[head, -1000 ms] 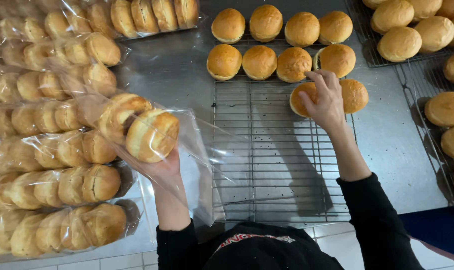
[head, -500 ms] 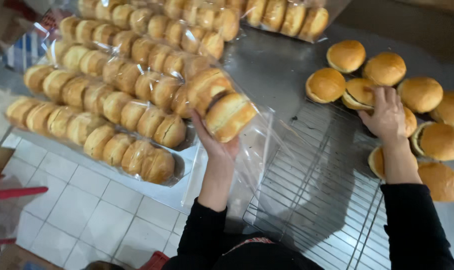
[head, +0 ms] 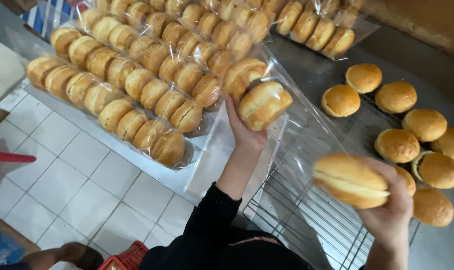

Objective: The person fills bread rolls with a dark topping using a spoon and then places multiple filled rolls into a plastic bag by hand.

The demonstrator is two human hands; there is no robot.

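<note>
Holding a clear open bag (head: 287, 125) with two buns (head: 264, 104) inside at twelve o'clock, my left hand (head: 244, 131) curls its fingers under it. At four o'clock, my right hand (head: 387, 212) pinches a split bun (head: 349, 180); it may slip apart or miss the floppy bag mouth.
</note>
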